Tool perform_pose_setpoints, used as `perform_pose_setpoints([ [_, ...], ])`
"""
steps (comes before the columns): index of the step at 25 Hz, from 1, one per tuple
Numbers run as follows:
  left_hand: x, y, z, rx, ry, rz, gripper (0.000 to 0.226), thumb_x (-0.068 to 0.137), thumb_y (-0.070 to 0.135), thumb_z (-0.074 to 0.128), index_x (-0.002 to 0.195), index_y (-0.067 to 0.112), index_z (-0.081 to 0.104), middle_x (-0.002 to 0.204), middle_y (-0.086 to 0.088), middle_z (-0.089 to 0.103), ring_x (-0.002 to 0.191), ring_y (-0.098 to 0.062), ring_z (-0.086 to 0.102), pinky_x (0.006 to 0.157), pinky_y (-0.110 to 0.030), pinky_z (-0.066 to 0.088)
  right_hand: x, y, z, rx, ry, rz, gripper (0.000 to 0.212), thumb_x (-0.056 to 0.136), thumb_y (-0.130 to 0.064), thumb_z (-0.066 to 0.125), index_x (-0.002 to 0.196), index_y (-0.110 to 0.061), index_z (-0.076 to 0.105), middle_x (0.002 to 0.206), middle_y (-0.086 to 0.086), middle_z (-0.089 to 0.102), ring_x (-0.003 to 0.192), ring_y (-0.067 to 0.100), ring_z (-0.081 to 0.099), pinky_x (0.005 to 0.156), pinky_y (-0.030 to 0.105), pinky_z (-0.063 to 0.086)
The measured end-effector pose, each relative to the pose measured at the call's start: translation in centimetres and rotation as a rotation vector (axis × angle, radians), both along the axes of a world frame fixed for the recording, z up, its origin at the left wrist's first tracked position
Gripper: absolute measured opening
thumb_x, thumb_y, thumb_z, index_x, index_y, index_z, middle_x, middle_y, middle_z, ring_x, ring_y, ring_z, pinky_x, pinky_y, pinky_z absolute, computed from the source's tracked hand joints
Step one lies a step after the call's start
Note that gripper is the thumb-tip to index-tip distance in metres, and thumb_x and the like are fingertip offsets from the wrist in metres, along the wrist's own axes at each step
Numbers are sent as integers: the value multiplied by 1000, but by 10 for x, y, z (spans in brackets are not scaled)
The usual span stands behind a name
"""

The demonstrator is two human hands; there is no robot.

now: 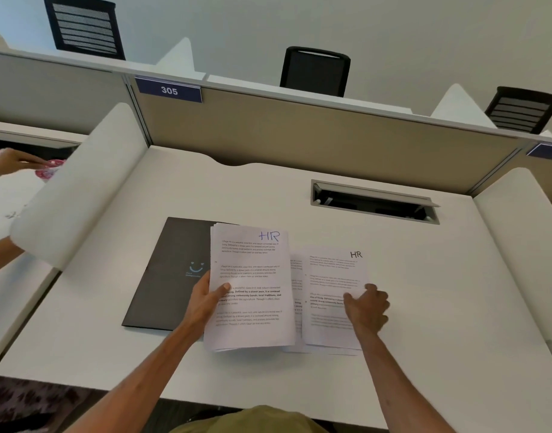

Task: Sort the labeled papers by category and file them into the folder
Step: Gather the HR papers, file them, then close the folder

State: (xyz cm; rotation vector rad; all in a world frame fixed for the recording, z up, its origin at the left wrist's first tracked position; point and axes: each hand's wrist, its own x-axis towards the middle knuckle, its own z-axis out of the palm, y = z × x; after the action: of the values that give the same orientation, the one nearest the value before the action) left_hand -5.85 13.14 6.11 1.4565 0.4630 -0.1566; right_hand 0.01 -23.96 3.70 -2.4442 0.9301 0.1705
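A dark grey folder with a small smiley print lies shut on the white desk, left of centre. My left hand grips the left edge of a stack of printed papers, thumb on top; the top sheet is marked "HR" in blue and the stack overlaps the folder's right side. To its right a second pile of papers lies flat on the desk, its top sheet marked "HR" in black. My right hand rests on that sheet with curled fingers pressing its right part.
A cable slot is sunk into the desk at the back right. Padded white dividers flank both sides, and a beige partition labelled 305 closes the back. Another person's hand holds something pink at the neighbouring desk on the left.
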Motion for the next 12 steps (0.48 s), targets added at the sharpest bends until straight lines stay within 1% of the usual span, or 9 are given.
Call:
perform_pose_setpoints([
  [2, -2, -8, 0, 20, -3, 35, 35, 101, 15, 72, 134, 20, 64, 118, -3, 81, 98, -32, 80, 78, -45, 67, -1, -22, -3, -66, 82, 31, 81, 81, -48, 84, 141, -8, 46, 141, 19, 45, 135, 38, 41, 104, 57, 41],
  [4, -4, -16, 1, 54, 0, 73, 35, 102, 17, 71, 136, 22, 64, 118, -1, 80, 96, -28, 81, 78, -43, 67, -2, -33, -9, -97, 136, 90, 91, 75, -57, 86, 138, -8, 44, 140, 18, 44, 134, 38, 42, 101, 57, 43],
  [7, -8, -29, -2, 62, 5, 110, 38, 103, 18, 69, 139, 26, 61, 121, 2, 79, 98, -26, 80, 82, -46, 66, 2, -44, -15, -110, 127, 137, 88, 74, -57, 87, 135, -8, 46, 137, 17, 50, 132, 37, 43, 99, 55, 44],
  [10, -15, -42, -6, 66, 25, 136, 39, 104, 18, 67, 141, 28, 61, 123, 3, 78, 100, -26, 80, 86, -51, 66, 12, -58, -14, -13, 135, 115, 80, 73, -46, 90, 131, -10, 49, 135, 17, 55, 132, 38, 44, 100, 52, 41],
  [12, -18, -51, -6, 51, 33, 148, 39, 104, 16, 67, 140, 28, 61, 122, 3, 79, 100, -27, 80, 87, -52, 65, 13, -69, -20, 71, 119, 95, 70, 73, -38, 90, 128, -11, 55, 131, 15, 57, 129, 38, 47, 100, 51, 41],
])
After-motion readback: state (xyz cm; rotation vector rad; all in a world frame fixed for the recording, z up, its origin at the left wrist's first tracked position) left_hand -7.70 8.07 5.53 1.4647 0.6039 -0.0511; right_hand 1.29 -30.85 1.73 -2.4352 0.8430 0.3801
